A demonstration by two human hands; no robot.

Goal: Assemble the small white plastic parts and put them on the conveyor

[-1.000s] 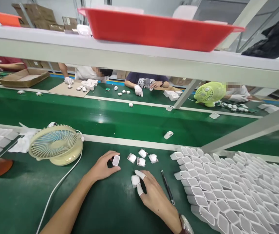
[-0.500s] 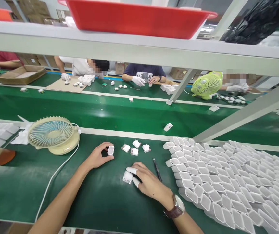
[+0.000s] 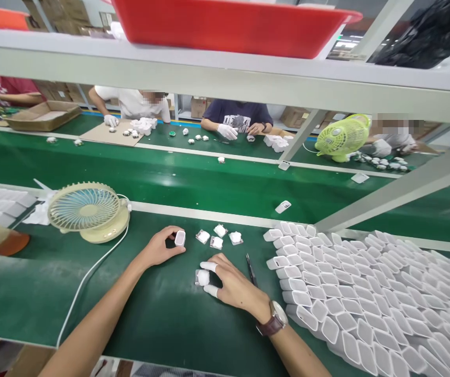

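My left arm reaches forward across the table (image 3: 157, 324), and my left hand (image 3: 162, 247), well left of the tweezers (image 3: 251, 268), pinches a cup (image 3: 180, 239) between bent forefinger and thumb, its open end towards me. My right arm angles inward, and my right hand (image 3: 230, 283), palm down and hiding the tweezers' near end, has thumb and forefinger spread round a module (image 3: 202, 277), clasping its opposite edges left of the tweezers. Four other modules (image 3: 217, 242) lie beyond, also left of the tweezers.
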